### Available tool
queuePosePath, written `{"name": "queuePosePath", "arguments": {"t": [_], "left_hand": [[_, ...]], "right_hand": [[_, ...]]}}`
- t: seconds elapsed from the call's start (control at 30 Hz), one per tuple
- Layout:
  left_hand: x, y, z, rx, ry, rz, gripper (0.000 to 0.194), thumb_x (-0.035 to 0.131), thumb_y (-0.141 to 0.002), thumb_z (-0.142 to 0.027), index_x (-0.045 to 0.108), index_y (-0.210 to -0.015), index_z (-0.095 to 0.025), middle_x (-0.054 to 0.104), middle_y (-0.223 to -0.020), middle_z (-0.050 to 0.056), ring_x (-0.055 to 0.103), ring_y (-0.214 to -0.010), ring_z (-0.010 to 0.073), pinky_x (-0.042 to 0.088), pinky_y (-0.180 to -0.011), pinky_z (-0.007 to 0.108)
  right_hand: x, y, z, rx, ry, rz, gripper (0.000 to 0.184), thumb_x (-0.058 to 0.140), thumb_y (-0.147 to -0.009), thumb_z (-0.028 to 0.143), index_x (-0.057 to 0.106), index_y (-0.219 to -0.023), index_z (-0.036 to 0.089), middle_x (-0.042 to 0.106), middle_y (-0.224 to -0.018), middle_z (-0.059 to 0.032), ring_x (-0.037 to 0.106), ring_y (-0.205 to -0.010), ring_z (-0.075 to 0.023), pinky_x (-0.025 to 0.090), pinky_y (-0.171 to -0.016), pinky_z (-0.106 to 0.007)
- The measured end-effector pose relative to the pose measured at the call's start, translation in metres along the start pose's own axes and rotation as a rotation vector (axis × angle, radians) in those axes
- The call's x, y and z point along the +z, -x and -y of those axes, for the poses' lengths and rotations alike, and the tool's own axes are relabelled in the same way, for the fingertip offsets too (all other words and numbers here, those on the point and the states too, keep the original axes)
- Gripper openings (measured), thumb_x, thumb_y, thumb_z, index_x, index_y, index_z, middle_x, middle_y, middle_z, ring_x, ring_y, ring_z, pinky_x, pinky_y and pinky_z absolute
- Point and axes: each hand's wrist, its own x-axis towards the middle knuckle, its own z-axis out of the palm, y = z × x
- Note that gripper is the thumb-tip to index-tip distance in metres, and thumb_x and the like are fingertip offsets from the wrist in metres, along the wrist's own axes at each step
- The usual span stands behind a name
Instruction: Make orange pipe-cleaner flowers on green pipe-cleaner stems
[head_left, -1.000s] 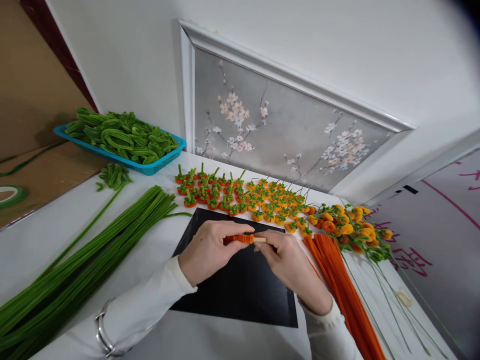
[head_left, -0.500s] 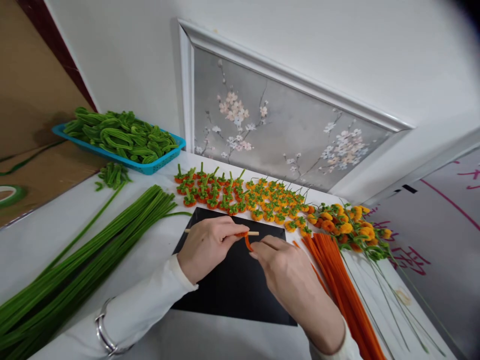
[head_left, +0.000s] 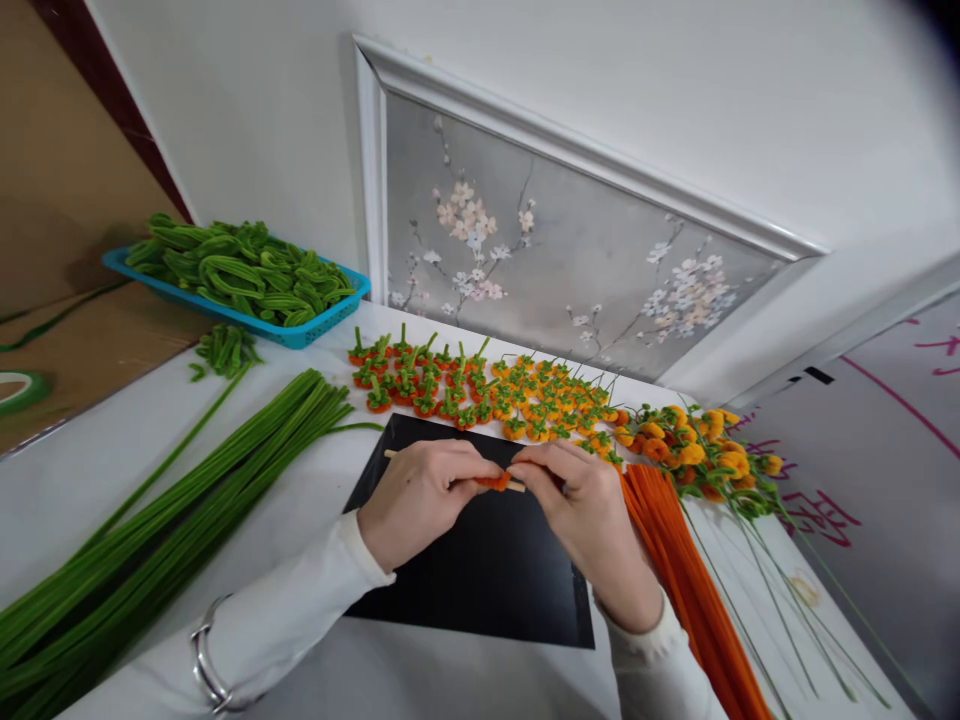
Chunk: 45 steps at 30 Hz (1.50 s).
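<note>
Winding, as I judge it, of an orange strip (head_left: 495, 482) about a thin pale stick (head_left: 516, 487), shown above the black mat (head_left: 480, 570) on the white counter (head_left: 112, 470). My left hand (head_left: 427, 490) grips the strip and stick between thumb and fingers; one end of the stick shows beyond the knuckles, the other beside the fingertips. Half a second earlier, my right hand (head_left: 581, 520) lay lower, with a length of the strip drawn down from the stick; now its fingers are raised to the stick, close beside the left fingertips, and that hanging length is no longer visible. I cannot tell whether the right fingers are pinching the strip or only steadying it. The change suggests a turn being laid or its end pressed down; the coil seems unfinished. Just right of the mat lies the orange bundle (head_left: 690, 590).
</note>
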Motion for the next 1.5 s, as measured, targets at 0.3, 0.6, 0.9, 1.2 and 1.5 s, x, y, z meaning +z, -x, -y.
{"name": "queuePosePath", "arguments": {"t": [0.3, 0.6, 0.9, 1.2, 1.5], "left_hand": [[0.0, 0.001, -0.006, -0.063, 0.147, -0.033, 0.034, 0.059, -0.075, -0.004, 0.071, -0.101, -0.024, 0.073, -0.087, -0.002, 0.066, -0.074, 0.0119, 0.047, -0.066, 0.018], [0.0, -0.002, -0.002, -0.125, 0.231, -0.056, 0.023, 0.059, -0.08, -0.011, 0.074, -0.094, -0.022, 0.07, -0.077, 0.0, 0.062, -0.064, 0.0102, 0.045, -0.056, 0.017], [-0.002, -0.004, 0.008, -0.257, 0.364, -0.078, 0.021, 0.063, -0.077, -0.018, 0.075, -0.094, -0.019, 0.074, -0.091, 0.003, 0.068, -0.083, 0.0167, 0.054, -0.075, 0.024], [0.001, -0.002, 0.01, -0.181, 0.15, -0.094, 0.023, 0.059, -0.081, -0.013, 0.074, -0.096, -0.02, 0.071, -0.082, 0.003, 0.065, -0.072, 0.0142, 0.05, -0.065, 0.022], [0.004, 0.003, 0.004, 0.014, -0.227, 0.009, 0.023, 0.054, -0.086, -0.012, 0.073, -0.093, -0.023, 0.066, -0.076, 0.002, 0.06, -0.075, 0.0162, 0.043, -0.066, 0.025]], "right_hand": [[0.0, 0.0, -0.01, 0.158, -0.006, 0.15, 0.029, 0.05, -0.09, 0.027, 0.063, -0.067, 0.018, 0.052, -0.048, 0.0041, 0.046, -0.043, -0.0086, 0.033, -0.045, -0.019], [0.004, 0.005, -0.008, 0.015, 0.067, 0.298, 0.028, 0.042, -0.09, 0.012, 0.055, -0.066, 0.018, 0.058, -0.056, 0.003, 0.053, -0.05, -0.0092, 0.035, -0.053, -0.02], [0.007, 0.005, -0.002, 0.045, 0.123, 0.138, 0.018, 0.042, -0.092, 0.015, 0.061, -0.093, 0.018, 0.065, -0.069, -0.0002, 0.06, -0.057, -0.012, 0.039, -0.056, -0.021], [0.008, 0.013, 0.015, -0.07, 0.459, 0.172, 0.02, 0.044, -0.092, 0.018, 0.061, -0.08, 0.019, 0.062, -0.069, -0.0018, 0.057, -0.059, -0.0146, 0.03, -0.053, -0.027], [0.008, 0.011, 0.016, -0.124, 0.49, 0.118, 0.016, 0.05, -0.09, 0.015, 0.063, -0.086, 0.022, 0.063, -0.081, -0.0022, 0.058, -0.071, -0.0149, 0.037, -0.059, -0.025]]}}
